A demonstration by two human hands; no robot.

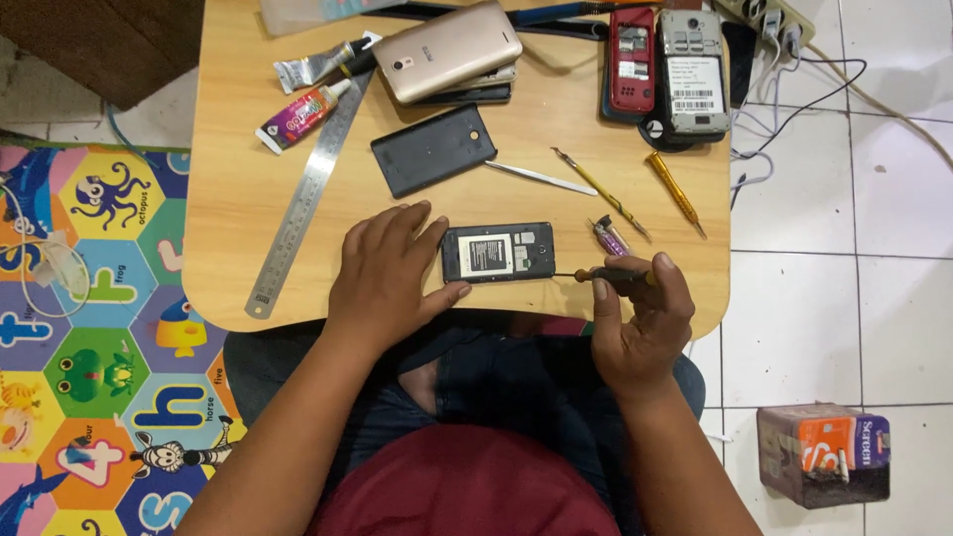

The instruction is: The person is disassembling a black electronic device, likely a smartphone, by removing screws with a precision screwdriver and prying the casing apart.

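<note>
A small dark phone (498, 252) lies back-open near the front edge of a light wooden table (248, 208), its battery label showing. My left hand (389, 273) rests on the table and steadies the phone's left end with thumb and fingers. My right hand (640, 316) grips a dark-handled screwdriver (608, 275) whose tip points left at the phone's right end. The phone's black back cover (433, 149) lies just behind it.
On the table: a steel ruler (310, 194), glue tubes (303, 111), a gold phone (447, 50) on a stack, two opened phones (667, 67), tweezers (541, 178), two yellow screwdrivers (675, 189). A box (824, 455) sits on the tiled floor; a colourful play mat (89, 328) lies left.
</note>
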